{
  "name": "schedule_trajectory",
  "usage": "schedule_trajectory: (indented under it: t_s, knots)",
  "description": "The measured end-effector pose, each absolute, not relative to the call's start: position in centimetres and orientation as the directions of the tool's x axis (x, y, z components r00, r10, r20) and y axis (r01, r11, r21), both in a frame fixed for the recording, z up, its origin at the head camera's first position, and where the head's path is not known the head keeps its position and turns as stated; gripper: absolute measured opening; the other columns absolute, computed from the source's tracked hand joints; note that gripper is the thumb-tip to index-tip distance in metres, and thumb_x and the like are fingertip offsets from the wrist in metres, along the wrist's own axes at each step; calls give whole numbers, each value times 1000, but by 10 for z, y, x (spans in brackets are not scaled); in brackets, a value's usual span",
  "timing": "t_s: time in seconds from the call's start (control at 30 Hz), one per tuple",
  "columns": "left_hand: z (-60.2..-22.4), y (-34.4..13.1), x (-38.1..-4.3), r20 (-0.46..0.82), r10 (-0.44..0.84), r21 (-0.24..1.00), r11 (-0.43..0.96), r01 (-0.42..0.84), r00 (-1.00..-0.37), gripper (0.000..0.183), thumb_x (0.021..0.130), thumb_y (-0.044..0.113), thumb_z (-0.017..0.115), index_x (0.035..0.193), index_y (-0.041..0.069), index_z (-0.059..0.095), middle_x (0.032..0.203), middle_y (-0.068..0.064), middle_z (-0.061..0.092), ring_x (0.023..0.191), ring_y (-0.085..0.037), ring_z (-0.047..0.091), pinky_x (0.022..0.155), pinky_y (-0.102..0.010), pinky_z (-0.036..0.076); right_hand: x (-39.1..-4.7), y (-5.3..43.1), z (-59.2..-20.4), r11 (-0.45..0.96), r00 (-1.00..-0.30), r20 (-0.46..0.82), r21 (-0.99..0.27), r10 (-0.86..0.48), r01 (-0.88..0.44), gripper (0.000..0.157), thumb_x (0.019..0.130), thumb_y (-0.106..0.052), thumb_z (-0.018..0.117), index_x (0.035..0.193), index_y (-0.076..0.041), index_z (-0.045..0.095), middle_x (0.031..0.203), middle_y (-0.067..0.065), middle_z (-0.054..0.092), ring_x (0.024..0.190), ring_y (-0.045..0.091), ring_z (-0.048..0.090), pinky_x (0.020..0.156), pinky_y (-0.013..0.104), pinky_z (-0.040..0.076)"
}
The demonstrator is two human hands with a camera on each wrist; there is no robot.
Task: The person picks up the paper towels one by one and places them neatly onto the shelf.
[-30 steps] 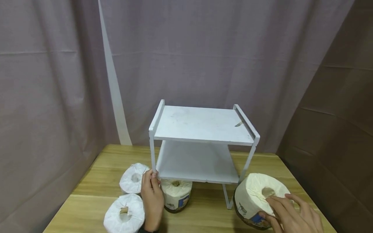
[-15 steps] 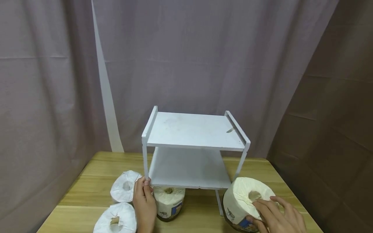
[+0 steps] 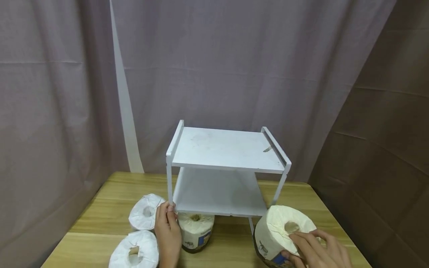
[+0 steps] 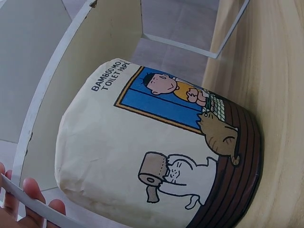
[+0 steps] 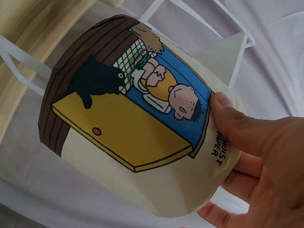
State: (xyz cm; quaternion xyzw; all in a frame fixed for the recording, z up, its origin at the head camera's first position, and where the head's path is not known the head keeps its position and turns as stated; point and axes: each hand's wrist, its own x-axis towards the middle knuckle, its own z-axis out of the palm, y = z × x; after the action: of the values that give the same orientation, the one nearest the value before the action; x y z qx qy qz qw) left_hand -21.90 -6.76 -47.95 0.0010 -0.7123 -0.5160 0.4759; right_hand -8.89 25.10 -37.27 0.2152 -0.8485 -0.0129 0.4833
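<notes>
With my left hand [image 3: 168, 235] I grip the front left leg of a small white two-tier shelf [image 3: 222, 149], fingers curled round the leg in the left wrist view. Under the lower tier stands a cream toilet roll [image 3: 196, 230] with a cartoon wrapper, just right of that hand. My right hand [image 3: 320, 248] pinches a second cream toilet roll [image 3: 273, 238] at its top edge, thumb on the printed side and fingers by the core hole. This roll sits in front of the shelf's right side, tilted slightly. The right wrist view shows its wrapper [image 5: 142, 104] with a cartoon figure and cats.
Two white-wrapped toilet rolls [image 3: 145, 212] stand on the wooden table [image 3: 97, 223] left of my left hand, one in front of the other. Grey-mauve curtains [image 3: 207, 56] hang behind the table, and a darker brown curtain [image 3: 378, 149] hangs along the right.
My right hand and its cream toilet roll have shifted left, closer in front of the shelf's right leg. My left hand stays on the shelf leg. The head view has moved slightly.
</notes>
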Motion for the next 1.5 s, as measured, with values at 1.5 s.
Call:
schedule_trajectory:
  t_s: [1.5]
  knots:
    - [-473, -66, -215, 690, -495, 724, 476, 500, -528, 17, 102, 9, 45, 98, 6, 61, 78, 1, 50, 72, -8, 48, 63, -24, 41, -100, 203, -368, 922, -467, 840, 93, -275, -375, 58, 97, -62, 34, 101, -17, 69, 98, -6, 66, 93, 29, 53, 75, 55, 40]
